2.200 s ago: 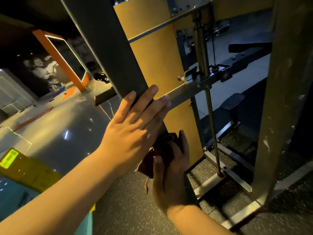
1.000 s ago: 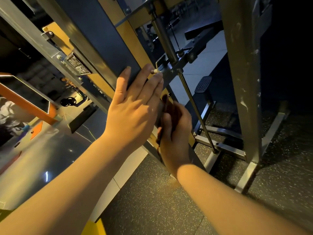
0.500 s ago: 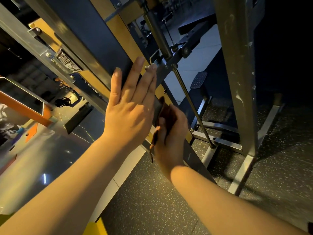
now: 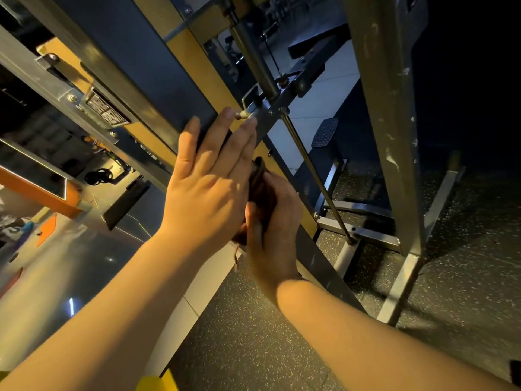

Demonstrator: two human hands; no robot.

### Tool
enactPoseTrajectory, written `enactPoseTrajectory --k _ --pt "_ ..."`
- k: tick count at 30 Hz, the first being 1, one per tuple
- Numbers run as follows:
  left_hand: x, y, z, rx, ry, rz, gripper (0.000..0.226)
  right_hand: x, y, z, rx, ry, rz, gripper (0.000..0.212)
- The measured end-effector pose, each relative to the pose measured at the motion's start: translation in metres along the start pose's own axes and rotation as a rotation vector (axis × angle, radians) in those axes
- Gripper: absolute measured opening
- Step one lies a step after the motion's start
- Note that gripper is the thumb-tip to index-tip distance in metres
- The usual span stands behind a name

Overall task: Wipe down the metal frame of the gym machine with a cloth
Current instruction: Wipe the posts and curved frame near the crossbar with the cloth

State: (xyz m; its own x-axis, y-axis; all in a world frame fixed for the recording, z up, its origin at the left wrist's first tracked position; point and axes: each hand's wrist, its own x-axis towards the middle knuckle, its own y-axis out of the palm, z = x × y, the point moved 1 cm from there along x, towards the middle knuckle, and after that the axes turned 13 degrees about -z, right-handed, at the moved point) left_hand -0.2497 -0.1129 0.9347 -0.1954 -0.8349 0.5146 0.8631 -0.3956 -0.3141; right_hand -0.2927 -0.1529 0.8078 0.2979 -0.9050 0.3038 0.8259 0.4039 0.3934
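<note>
The left grip (image 4: 208,187) lies flat, fingers straight, on the dark metal frame (image 4: 158,66). The right grip (image 4: 275,232) holds a dark cloth (image 4: 260,183) against it.

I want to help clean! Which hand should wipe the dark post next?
Probably the right hand: it grips the cloth against the dark post. The left hand lies flat on it, holding nothing.

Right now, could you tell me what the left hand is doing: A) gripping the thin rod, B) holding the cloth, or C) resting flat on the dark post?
C: the left hand lies flat, fingers straight, on the dark post, while the right hand holds the cloth.
</note>
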Motion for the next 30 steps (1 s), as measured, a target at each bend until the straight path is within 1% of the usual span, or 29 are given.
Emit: enactPoseTrajectory --k 1,3,6,7,8,10,11,12,15,16,18,19,20,21,23,25,27,28,30 --pt "-0.001 0.002 -0.002 0.02 -0.008 -0.01 0.05 -0.009 -0.01 -0.013 0.016 0.034 0.022 0.044" --pt "-0.003 0.006 -0.007 0.059 -0.015 -0.014 0.051 -0.025 -0.029 -0.045 0.023 0.19 0.014 0.045" --pt "-0.01 0.009 -0.019 0.08 -0.046 0.0 0.054 -0.031 -0.054 -0.083 0.132 0.599 -0.126 0.043" --pt "-0.012 0.01 -0.02 0.057 -0.057 0.005 0.055 -0.03 -0.06 -0.092 0.131 0.691 -0.18 0.037" --pt "-0.013 0.01 -0.021 0.024 -0.069 0.024 0.055 -0.028 -0.062 -0.096 0.119 0.743 -0.218 0.03" --pt "-0.015 0.012 -0.017 -0.059 -0.089 0.095 0.061 -0.023 -0.055 -0.09 0.134 0.761 -0.246 0.026" --pt "-0.015 0.012 -0.017 -0.082 -0.088 0.127 0.064 -0.02 -0.047 -0.078 0.164 0.754 -0.224 0.029" --pt "-0.015 0.013 -0.018 -0.073 -0.083 0.136 0.065 -0.017 -0.039 -0.063 0.177 0.697 -0.187 0.033" --pt "-0.02 0.014 -0.034 0.085 -0.066 0.085 0.058 -0.009 -0.019 -0.029 0.118 0.437 -0.098 0.041" --pt "-0.023 0.015 -0.038 0.111 -0.056 0.074 0.057 -0.009 -0.017 -0.028 0.102 0.348 -0.075 0.042" --pt "-0.025 0.016 -0.044 0.139 -0.044 0.072 0.056 -0.015 -0.025 -0.042 0.114 0.23 -0.011 0.043" --pt "-0.026 0.018 -0.046 0.187 -0.015 0.071 0.056 -0.018 -0.032 -0.053 0.127 0.218 0.013 0.043" --pt "-0.029 0.021 -0.048 0.252 0.016 0.079 0.058 -0.022 -0.04 -0.063 0.13 0.247 0.016 0.045" --pt "-0.031 0.024 -0.05 0.316 0.051 0.099 0.061 -0.025 -0.046 -0.073 0.139 0.313 -0.003 0.045" --pt "-0.034 0.025 -0.058 0.347 0.065 0.17 0.069 -0.031 -0.055 -0.091 0.169 0.47 -0.096 0.04" --pt "-0.035 0.024 -0.065 0.363 0.088 0.209 0.07 -0.034 -0.056 -0.098 0.146 0.548 -0.2 0.035" --pt "-0.039 0.023 -0.066 0.357 0.1 0.231 0.068 -0.027 -0.042 -0.081 0.174 0.581 -0.238 0.035" --pt "-0.039 0.022 -0.067 0.351 0.105 0.247 0.068 -0.021 -0.033 -0.07 0.159 0.566 -0.217 0.039" --pt "-0.037 0.021 -0.069 0.359 0.127 0.259 0.07 -0.01 -0.02 -0.057 0.07 0.471 -0.183 0.036"
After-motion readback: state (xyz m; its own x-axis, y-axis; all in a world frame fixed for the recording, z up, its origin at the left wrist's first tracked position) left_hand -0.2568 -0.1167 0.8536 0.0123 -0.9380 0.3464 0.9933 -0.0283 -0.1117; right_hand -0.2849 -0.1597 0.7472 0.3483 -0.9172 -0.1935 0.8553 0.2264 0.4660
